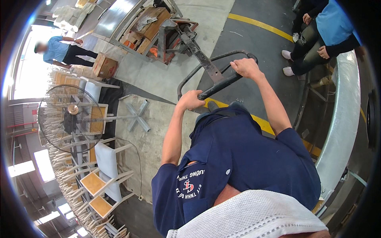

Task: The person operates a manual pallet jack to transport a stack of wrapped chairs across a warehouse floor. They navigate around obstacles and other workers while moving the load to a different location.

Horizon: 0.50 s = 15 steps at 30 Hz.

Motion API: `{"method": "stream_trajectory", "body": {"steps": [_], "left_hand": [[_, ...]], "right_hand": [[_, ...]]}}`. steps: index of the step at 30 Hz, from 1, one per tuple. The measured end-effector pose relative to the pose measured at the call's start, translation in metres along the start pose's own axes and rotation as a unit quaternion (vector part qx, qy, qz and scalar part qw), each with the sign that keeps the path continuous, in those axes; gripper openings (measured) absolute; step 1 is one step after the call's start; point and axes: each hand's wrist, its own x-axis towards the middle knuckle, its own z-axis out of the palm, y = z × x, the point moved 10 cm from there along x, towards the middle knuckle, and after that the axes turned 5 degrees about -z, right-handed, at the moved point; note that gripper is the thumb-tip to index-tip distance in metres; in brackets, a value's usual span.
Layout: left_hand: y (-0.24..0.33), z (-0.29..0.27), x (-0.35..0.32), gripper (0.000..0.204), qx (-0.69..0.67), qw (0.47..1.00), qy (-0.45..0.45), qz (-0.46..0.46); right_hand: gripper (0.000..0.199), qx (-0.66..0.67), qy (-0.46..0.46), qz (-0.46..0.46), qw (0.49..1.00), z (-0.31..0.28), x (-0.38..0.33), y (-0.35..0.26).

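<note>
Both my hands are wrapped round the black bar of a pallet truck handle (225, 83). My left hand (191, 100) grips its left end, and my right hand (246, 68) holds the right end, farther out. A looped black tube curves beyond the bar. From it a worn grey shaft (200, 55) runs away to the truck's base (168, 33), which has grey and orange-red metal parts. That base stands close to a metal-framed table, and its forks cannot be made out. My forearms reach forward, slightly bent, over the floor.
At left stand a large floor fan (71, 118) on a cross-shaped base (137, 115) and rows of chairs (106, 158). A person (71, 51) walks near a carton (105, 66). Far ahead is a metal table (119, 16); at right, a seated person (333, 23) and a plastic-wrapped long object (337, 119).
</note>
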Motion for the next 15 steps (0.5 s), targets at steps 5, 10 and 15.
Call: {"method": "stream_trajectory", "body": {"steps": [5, 10, 15], "left_hand": [[0.025, 0.039, -0.048, 0.037, -0.008, 0.999, 0.021, 0.032], [0.071, 0.107, -0.074, 0.04, 0.018, 0.996, 0.074, 0.039], [0.12, 0.177, -0.102, 0.04, 0.003, 0.998, 0.052, -0.023]], "right_hand": [[0.046, -0.006, -0.041, -0.042, 0.998, 0.004, -0.07, -0.02], [0.048, -0.023, -0.044, -0.045, 0.998, 0.008, -0.138, 0.016], [0.049, -0.057, -0.043, -0.072, 0.995, 0.014, -0.199, 0.058]]}}
